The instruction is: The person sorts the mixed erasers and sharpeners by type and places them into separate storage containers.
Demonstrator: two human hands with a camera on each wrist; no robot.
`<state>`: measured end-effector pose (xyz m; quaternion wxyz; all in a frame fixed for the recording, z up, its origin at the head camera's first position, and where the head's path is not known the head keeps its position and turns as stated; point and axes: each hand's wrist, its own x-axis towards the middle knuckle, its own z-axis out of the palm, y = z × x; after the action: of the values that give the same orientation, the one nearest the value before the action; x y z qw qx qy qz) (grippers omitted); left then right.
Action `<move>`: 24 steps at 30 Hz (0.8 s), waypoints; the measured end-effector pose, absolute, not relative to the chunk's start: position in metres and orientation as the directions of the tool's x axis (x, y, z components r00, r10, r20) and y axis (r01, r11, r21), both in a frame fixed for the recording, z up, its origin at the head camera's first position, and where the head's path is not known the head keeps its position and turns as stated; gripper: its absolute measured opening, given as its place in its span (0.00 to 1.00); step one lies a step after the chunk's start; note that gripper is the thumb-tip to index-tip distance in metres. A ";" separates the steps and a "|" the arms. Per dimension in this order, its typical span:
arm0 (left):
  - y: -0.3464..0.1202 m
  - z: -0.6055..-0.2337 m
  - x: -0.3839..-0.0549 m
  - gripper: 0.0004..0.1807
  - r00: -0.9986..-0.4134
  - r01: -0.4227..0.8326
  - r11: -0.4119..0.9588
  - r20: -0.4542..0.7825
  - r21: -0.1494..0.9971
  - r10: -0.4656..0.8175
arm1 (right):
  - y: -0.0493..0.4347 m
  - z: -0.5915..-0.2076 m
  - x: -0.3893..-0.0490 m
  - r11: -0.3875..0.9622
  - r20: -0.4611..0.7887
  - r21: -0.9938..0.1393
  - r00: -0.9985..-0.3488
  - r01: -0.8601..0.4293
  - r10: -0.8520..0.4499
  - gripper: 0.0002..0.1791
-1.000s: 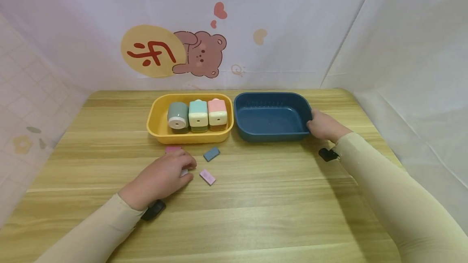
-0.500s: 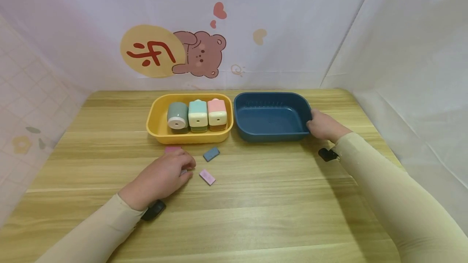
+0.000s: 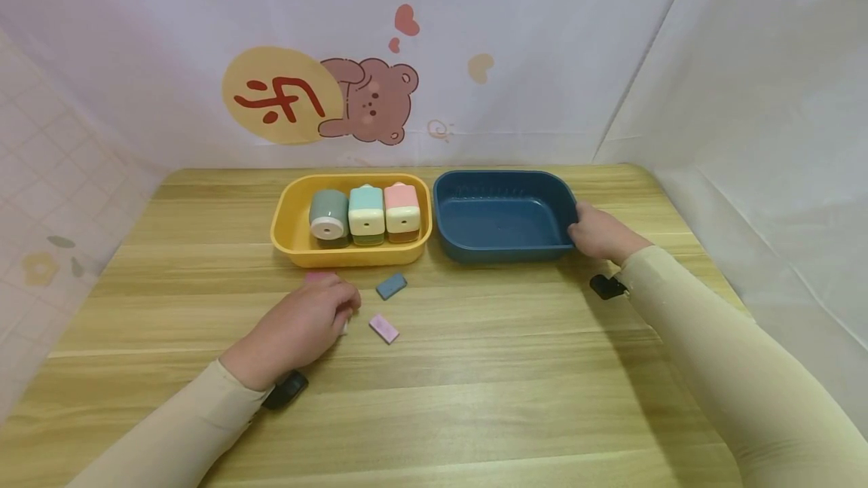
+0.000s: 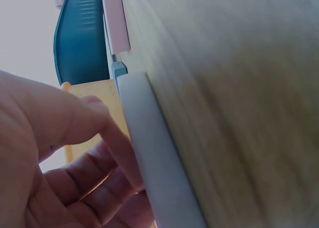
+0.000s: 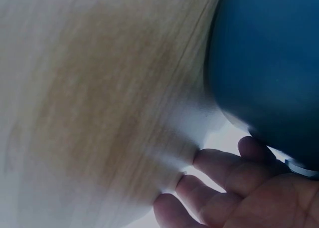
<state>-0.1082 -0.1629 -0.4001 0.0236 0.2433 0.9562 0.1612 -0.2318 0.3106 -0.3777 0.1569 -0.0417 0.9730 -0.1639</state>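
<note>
On the wooden table, my left hand (image 3: 298,330) has curled fingers over a white eraser (image 4: 154,143) lying flat. Fingertips touch its upper face in the left wrist view, while the thumb lies against the index finger; whether they pinch it is unclear. A darker pink eraser (image 3: 320,276) is partly hidden behind that hand. To its right lie a blue eraser (image 3: 391,286) and a light pink eraser (image 3: 384,328). My right hand (image 3: 602,233) holds the right rim of the dark blue tray (image 3: 505,254), thumb over the edge, other fingers outside below.
A yellow tray (image 3: 353,256) touches or nearly touches the blue one. In it are a grey pencil sharpener (image 3: 329,209), a teal one and a pink one. White cloth (image 3: 529,59) rises behind the table (image 3: 475,398) and at both sides.
The left thumb has drawn in towards the fingers, and the white eraser now shows below the thumb rather than between thumb and fingers. The right hand and both trays stay put.
</note>
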 end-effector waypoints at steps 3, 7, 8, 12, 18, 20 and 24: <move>-0.163 -0.400 -0.108 0.04 -0.881 0.460 0.828 0.050 0.320 0.470 | 0.310 -0.377 -0.231 0.942 -0.292 -0.335 -0.947 -0.028 -0.132 0.29; -0.162 -0.401 -0.107 0.04 -0.879 0.468 0.827 0.068 0.311 0.472 | 0.310 -0.377 -0.231 0.941 -0.291 -0.338 -0.948 -0.027 -0.131 0.29; -0.162 -0.401 -0.107 0.04 -0.878 0.471 0.827 0.073 0.308 0.473 | 0.310 -0.377 -0.231 0.940 -0.290 -0.339 -0.948 -0.026 -0.131 0.29; -0.161 -0.401 -0.106 0.03 -0.874 0.481 0.823 0.085 0.302 0.479 | 0.310 -0.377 -0.231 0.939 -0.291 -0.344 -0.948 -0.023 -0.130 0.30; -0.160 -0.400 -0.107 0.04 -0.872 0.486 0.817 0.107 0.309 0.478 | 0.309 -0.378 -0.231 0.938 -0.296 -0.347 -0.946 -0.020 -0.130 0.30; -0.160 -0.399 -0.107 0.04 -0.871 0.488 0.813 0.117 0.316 0.477 | 0.310 -0.378 -0.231 0.937 -0.295 -0.348 -0.947 -0.021 -0.130 0.30; -0.159 -0.397 -0.107 0.05 -0.868 0.494 0.806 0.134 0.327 0.478 | 0.311 -0.379 -0.232 0.938 -0.291 -0.347 -0.948 -0.023 -0.131 0.30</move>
<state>-0.1065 -0.1586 -0.3971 -0.0223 0.2557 0.9499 0.1783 -0.2318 0.3107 -0.3793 0.1568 -0.0399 0.9717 -0.1721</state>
